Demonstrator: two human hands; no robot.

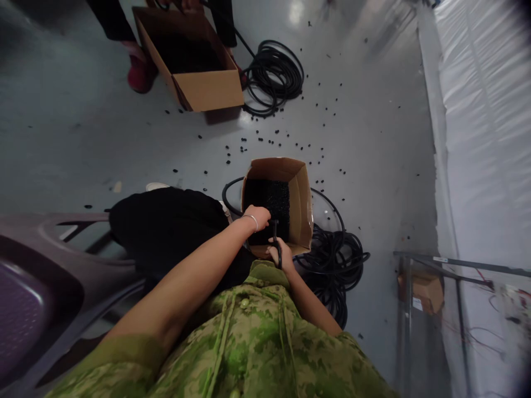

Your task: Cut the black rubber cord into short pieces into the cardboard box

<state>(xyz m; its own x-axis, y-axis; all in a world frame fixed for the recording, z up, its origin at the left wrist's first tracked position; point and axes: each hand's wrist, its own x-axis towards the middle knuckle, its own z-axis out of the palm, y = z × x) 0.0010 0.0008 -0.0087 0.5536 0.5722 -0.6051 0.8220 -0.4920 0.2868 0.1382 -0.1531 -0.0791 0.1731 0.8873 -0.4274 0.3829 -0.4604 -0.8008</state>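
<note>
Over an open cardboard box (301, 207), my left hand (258, 216) is closed, with a bracelet at its wrist. A black hose (226, 194) loops round the box's left side and runs up to this hand; its end within the fingers is hidden. Just to the right and nearer my body, my right hand (284, 255) wraps round a cutter (277, 250) with dark curved handles. The cutter's head points into the box, close to my left fingertips. Many small black pieces (276, 193) cover the bottom of the box.
A tangled coil of hose (338, 254) lies right of the box. Farther off, another person's legs flank a larger cardboard box (209, 91), beside a second coil (276, 74). Black bits dot the floor. A purple chair (25, 315) stands left, a metal frame (409, 309) right.
</note>
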